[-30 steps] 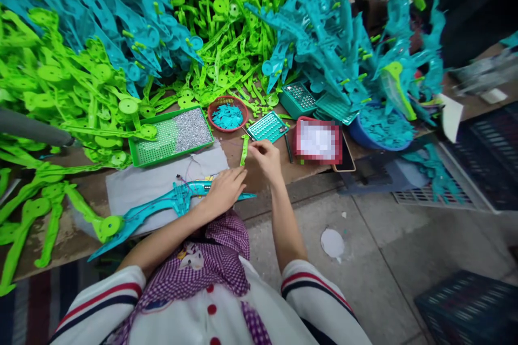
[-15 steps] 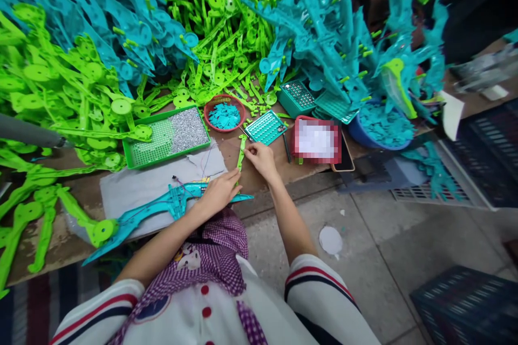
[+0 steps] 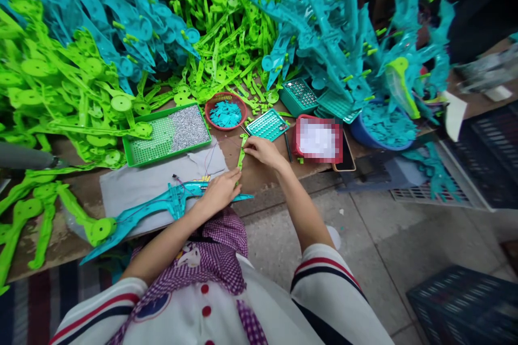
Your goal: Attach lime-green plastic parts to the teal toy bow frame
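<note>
A slim lime-green plastic arm piece (image 3: 243, 152) stands out from the fingers of my left hand (image 3: 220, 192), which is closed round its lower end. My right hand (image 3: 262, 151) is pinched at the piece's upper part, its fingertips touching or very near it; what lies between them is too small to make out. Under my left wrist lies a long teal plastic body part (image 3: 151, 206) with thin wires and a small connector, on a grey cloth (image 3: 117, 188). Thin reddish and blue wires run from it over the cloth toward my hands.
Behind my hands stand a green tray (image 3: 128, 151) of small silvery parts, a red basket (image 3: 209, 118) of teal pieces, a teal screw tray (image 3: 267, 125) and a red container (image 3: 298, 145). Tall heaps of green parts (image 3: 73, 86) and teal parts (image 3: 324, 32) rise behind. A blue bowl (image 3: 366, 137) sits right.
My right hand has shifted slightly up along the green piece, and its forearm and elbow have swung out to the right. My left hand stays in place.
</note>
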Available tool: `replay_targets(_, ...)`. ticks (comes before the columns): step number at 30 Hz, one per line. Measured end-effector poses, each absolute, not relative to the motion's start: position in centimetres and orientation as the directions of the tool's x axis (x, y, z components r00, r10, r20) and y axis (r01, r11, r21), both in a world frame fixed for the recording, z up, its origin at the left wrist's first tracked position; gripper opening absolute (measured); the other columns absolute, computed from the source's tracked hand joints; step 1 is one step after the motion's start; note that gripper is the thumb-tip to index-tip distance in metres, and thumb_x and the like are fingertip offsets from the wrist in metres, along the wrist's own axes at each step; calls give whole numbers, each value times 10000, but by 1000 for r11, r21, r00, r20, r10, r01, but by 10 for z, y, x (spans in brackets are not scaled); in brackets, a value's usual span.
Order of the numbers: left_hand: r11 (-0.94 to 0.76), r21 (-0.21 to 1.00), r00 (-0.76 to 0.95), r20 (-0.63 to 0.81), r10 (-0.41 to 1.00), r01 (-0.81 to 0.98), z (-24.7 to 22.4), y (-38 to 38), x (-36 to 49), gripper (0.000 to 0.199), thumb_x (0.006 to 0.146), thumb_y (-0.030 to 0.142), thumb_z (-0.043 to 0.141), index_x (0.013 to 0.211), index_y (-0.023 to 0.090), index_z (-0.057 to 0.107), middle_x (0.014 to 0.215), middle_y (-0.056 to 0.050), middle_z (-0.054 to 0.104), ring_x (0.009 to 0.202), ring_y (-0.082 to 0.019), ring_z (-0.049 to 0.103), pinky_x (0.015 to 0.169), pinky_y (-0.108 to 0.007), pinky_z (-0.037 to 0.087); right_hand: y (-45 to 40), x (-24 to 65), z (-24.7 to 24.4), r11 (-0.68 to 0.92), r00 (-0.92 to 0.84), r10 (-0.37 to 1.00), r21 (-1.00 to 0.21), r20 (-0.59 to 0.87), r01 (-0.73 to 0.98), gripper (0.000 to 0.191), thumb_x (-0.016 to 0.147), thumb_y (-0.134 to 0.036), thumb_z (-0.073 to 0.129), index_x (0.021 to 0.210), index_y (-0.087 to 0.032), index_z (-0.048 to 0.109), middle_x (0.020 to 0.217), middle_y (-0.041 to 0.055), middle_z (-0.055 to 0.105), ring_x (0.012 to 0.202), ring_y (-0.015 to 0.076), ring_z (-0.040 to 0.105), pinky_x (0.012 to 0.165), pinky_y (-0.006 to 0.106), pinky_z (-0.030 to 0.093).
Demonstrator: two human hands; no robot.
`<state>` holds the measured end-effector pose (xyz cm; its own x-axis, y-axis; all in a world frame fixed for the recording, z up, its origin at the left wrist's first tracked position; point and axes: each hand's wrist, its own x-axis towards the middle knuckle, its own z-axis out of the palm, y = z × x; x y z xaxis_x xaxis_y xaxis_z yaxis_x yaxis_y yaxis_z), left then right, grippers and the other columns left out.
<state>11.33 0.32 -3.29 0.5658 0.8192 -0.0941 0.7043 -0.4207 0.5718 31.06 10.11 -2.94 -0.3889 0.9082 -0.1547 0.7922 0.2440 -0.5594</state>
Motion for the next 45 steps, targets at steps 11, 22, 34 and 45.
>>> replay_targets(11, -418, 582, 569, -96, 816, 698, -34, -10, 99, 408, 865, 150, 521, 1259, 108, 618, 1374, -168, 586, 1228, -226, 603, 1049, -363, 489, 114, 306, -23, 247, -447, 809, -471, -381, 847, 25, 810, -212, 662, 786, -205, 666, 774, -5, 688, 690, 125, 555, 582, 225, 273)
replay_targets(22, -575, 297, 608, -22, 794, 762, 17, 69, 122, 315, 900, 56, 439, 1151, 123, 617, 1181, -160, 644, 1135, -272, 580, 916, -400, 489, 118, 306, -29, 177, -466, 812, -612, -352, 770, 51, 741, -150, 656, 693, -163, 643, 586, -49, 595, 564, 88, 500, 555, 204, 313)
replay_targets(34, -500, 221, 532, -123, 838, 838, -20, 48, 154, 361, 929, 55, 328, 1140, 121, 614, 1075, -161, 644, 937, -232, 646, 766, -333, 491, 127, 307, -42, -5, -427, 780, -687, -458, 726, 85, 694, -91, 615, 699, -147, 679, 439, -72, 529, 403, 69, 470, 445, 185, 354)
replay_targets(45, -518, 273, 562, -110, 820, 810, -32, 16, 168, 323, 881, 12, 413, 994, 76, 709, 1079, -197, 618, 1030, -279, 589, 833, -380, 480, 125, 304, -37, -72, -400, 785, -710, -474, 700, 73, 704, -152, 737, 653, -149, 686, 435, -57, 547, 398, 70, 490, 449, 203, 381)
